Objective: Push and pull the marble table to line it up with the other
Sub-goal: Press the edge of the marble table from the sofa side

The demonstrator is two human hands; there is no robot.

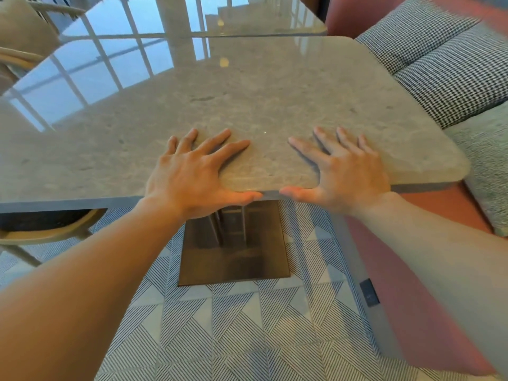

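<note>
The grey marble table [247, 100] fills the middle of the view, its near edge running across at mid-height. My left hand [192, 174] lies flat on the top near that edge, fingers spread and straight, thumb along the rim. My right hand [343, 171] lies the same way just to its right, thumb against the rim. The two thumbs nearly meet. Beyond the far edge stands the other marble table [261, 20], with a thin gap between the two tops; its right edge ends left of the near table's right edge.
The table's dark metal base plate [233, 257] sits on patterned floor tiles below. A salmon bench [412, 270] with houndstooth cushions [439, 64] runs along the right. A wooden chair [46, 232] is tucked under the left side; another chair [22, 37] stands at the far left.
</note>
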